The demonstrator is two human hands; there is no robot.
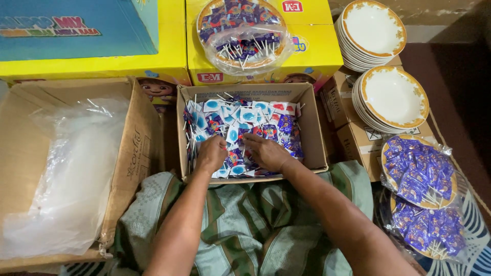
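A small cardboard box [313, 120] in front of me holds several wrapped lollipops [240, 118] in blue, white, red and purple wrappers with white sticks. Both my hands reach into its near half. My left hand [210, 153] is curled down among the lollipops, fingers closed on some of them. My right hand [266, 152] lies palm down on the pile beside it, fingers buried in the wrappers; what it grips is hidden. A green striped cloth [245, 225] covers my lap below the box.
A large cardboard box [20, 138] with clear plastic bags [71, 179] stands at the left. Yellow cartons [317, 56] behind carry a bagged plate of lollipops [240, 36]. At the right are two stacks of white gold-rimmed plates [391, 97] and bagged plates of purple lollipops [419, 171].
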